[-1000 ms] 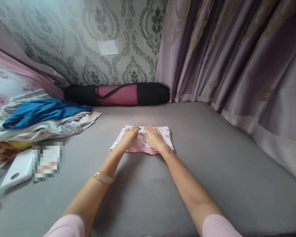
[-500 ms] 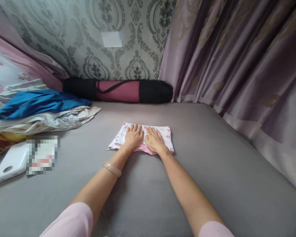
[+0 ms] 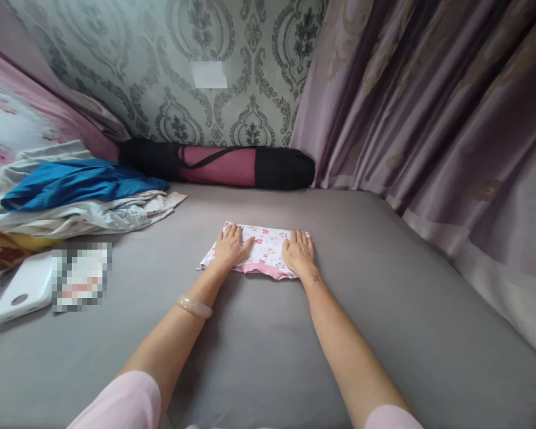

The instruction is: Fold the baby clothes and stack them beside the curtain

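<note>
A folded white garment [image 3: 268, 247] with a pink and red print lies flat on the grey bed sheet [image 3: 259, 345]. Its near edge shows a pink trim, slightly wavy. On its left part rests my left hand [image 3: 231, 245], palm down, with the thumb spread away from the fingers. My right hand [image 3: 299, 251] lies flat on the garment's right part, fingers stretched toward the far edge. Between the two hands the printed cloth is uncovered. Neither hand grips anything.
At the left is a heap of clothes with a blue garment [image 3: 80, 185] on top. A white box-like object [image 3: 27, 286] and a blurred-out packet [image 3: 83, 280] lie nearer. A long black and maroon bag [image 3: 223, 167] lies along the wall; a purple curtain [image 3: 406, 107] hangs at the right.
My hands have slid apart over the garment, the left one leftward and the right one rightward. More of the print shows between them. The view has shifted slightly.
</note>
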`<state>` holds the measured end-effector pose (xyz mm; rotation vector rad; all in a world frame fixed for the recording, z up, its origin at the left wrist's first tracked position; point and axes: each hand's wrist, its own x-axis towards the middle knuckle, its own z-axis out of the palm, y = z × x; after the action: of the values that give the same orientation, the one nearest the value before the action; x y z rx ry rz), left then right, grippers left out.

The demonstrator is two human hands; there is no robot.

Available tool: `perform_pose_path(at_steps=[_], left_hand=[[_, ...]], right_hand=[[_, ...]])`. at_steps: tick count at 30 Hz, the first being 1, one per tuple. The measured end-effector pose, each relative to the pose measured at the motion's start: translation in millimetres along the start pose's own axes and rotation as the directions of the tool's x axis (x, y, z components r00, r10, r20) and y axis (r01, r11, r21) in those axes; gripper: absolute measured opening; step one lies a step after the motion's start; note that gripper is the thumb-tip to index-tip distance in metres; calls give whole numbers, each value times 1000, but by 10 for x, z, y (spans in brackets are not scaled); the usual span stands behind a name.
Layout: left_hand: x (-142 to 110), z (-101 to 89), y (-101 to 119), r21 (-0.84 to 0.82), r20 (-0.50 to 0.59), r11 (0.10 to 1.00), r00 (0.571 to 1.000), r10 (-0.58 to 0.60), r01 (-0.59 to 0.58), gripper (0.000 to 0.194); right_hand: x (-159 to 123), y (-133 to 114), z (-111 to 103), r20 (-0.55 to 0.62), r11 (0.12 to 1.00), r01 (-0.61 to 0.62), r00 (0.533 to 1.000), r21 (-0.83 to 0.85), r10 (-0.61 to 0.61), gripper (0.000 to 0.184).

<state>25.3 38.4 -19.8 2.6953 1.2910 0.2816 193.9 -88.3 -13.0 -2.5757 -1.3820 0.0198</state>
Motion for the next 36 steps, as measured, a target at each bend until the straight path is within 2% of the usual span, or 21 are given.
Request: perform_pose_path(at_steps=[3, 9, 12, 17, 20, 22, 27, 32, 36], left_hand=[[-49, -54, -108, -19, 43, 1000, 999, 15, -14, 66], [-230, -73, -391, -81, 41, 996, 999, 33, -30, 63], [-296, -78, -492, -122, 56, 992, 998, 32, -25, 65], [-324, -113, -515, -191, 41, 981, 999, 28, -19, 65], [-326, -114, -511, -211, -5, 976, 999, 47, -47, 62], [-329, -106, -516, -220, -38, 973, 997, 60, -67, 59], [-342, -99, -528, -221, -40, 971, 996, 81, -88, 55], [-341, -101, -523, -190, -23, 979, 997, 74, -77, 51], [-331, -99, -519, -183, -31, 980, 997, 69, -73, 50]], right_hand=[[1, 1, 7, -14, 999, -41, 999, 3, 41, 61], [18, -4, 50, 10, 999, -42, 999, -8, 42, 60], [64, 13, 29, 57, 998, -61, 997, 32, 59, 59], [221, 166, -227, 216, 975, -62, 976, 214, 14, 50], [254, 238, -387, 192, 969, -62, 981, 239, 15, 53], [227, 225, -421, 158, 973, -33, 988, 227, -3, 52], [87, 129, -227, 80, 990, 112, 990, 80, -118, 55], [27, 168, 32, 77, 993, 120, 990, -3, -119, 59], [52, 211, 35, 115, 992, 123, 986, -16, -120, 61]])
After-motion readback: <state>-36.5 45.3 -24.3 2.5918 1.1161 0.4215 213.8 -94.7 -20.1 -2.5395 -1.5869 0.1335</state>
